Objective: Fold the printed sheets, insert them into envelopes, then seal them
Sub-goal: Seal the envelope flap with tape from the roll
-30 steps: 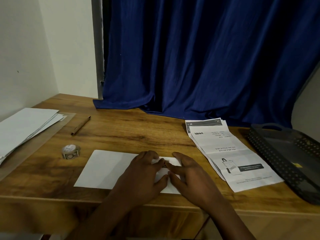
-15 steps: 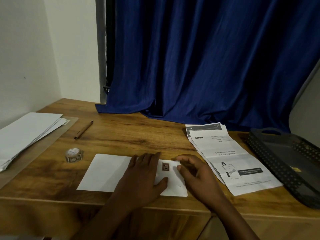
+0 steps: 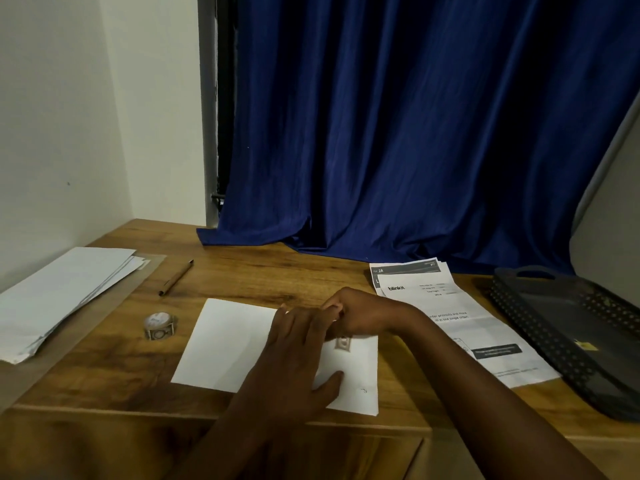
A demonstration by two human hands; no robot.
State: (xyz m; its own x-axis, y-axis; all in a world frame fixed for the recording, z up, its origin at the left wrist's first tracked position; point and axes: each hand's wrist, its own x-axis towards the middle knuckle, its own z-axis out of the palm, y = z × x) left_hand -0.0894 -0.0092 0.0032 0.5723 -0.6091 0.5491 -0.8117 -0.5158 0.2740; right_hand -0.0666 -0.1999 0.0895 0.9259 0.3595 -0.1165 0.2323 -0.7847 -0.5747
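Envelope is laid flat near the front edge of the desk, where it is pinned by the left hand, whose fingers lie straight and spread across its middle, most likely so that it cannot slide while the seal is worked. The right hand is held at the envelope's far edge with its fingers curled; something small may be pinched there, but what is gripped cannot be told. A small patterned sticker is seen on the envelope just below that hand, probably serving as the seal, and a faint pen mark is visible near the front right corner.

A roll of stickers is kept just left of the envelope, within easy reach. Printed sheets are stacked to the right; "blinkit" and "2A" can be read on them, the rest being too small. More envelopes are piled at the far left, a pen lies beside them, and a dark tray is placed at the right edge.
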